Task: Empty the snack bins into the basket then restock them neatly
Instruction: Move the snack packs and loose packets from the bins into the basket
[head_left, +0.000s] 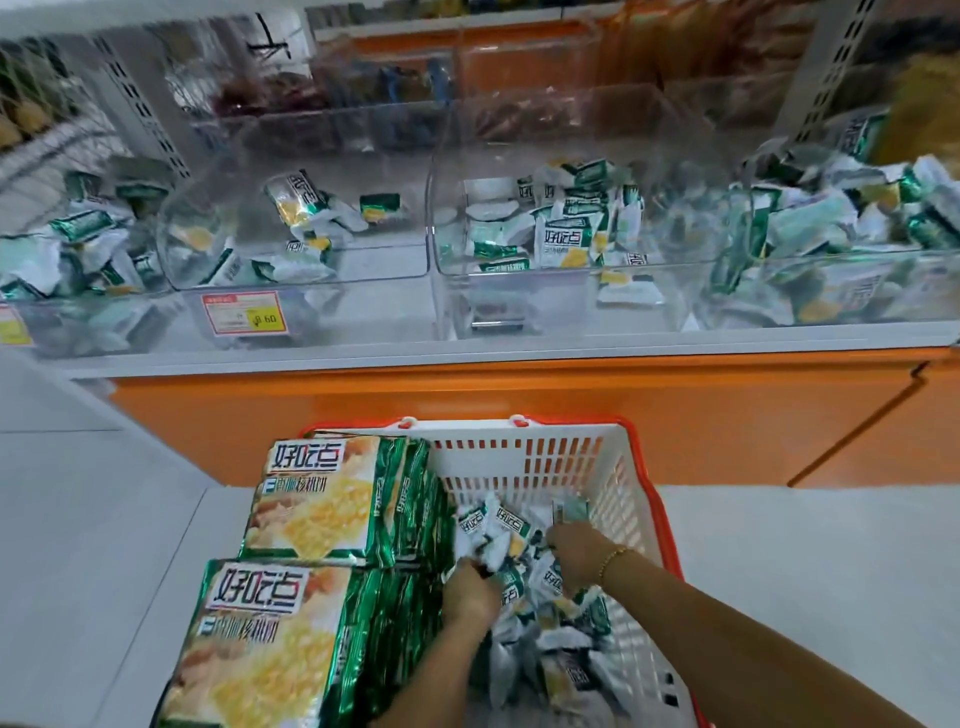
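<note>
Head view: I am looking down on a white basket (519, 460) with a red rim. It stands on the pale floor (78, 519), near centre, just in front of the counter (519, 345).

1. Basket contents. Two large packs (311, 499) with green edges fill the left half, one nearer than the other. Loose snack packets (511, 525) are heaped in the right half.
2. Left hand (470, 597). It is sunk into the left side of the heap, against the large packs. Its fingers are curled round several snack packets.
3. Right hand (576, 558). It lies on the heap, slightly farther and to the right, with a gold bracelet (613, 561) at the wrist. Its fingers are buried among the packets, so I cannot tell whether they are spread or gripping.
4. Bins. Four clear bins sit side by side on the counter.
   - The left bin (78, 299) is well filled with the same packets.
   - The second bin (374, 260) holds only a few, scattered, and carries a red and yellow price label (244, 312) on its near face.
   - The third bin (452, 208) holds a moderate pile toward its middle.
   - The right bin (857, 254) is heaped high.
5. Below the counter runs an orange panel (519, 405).
</note>
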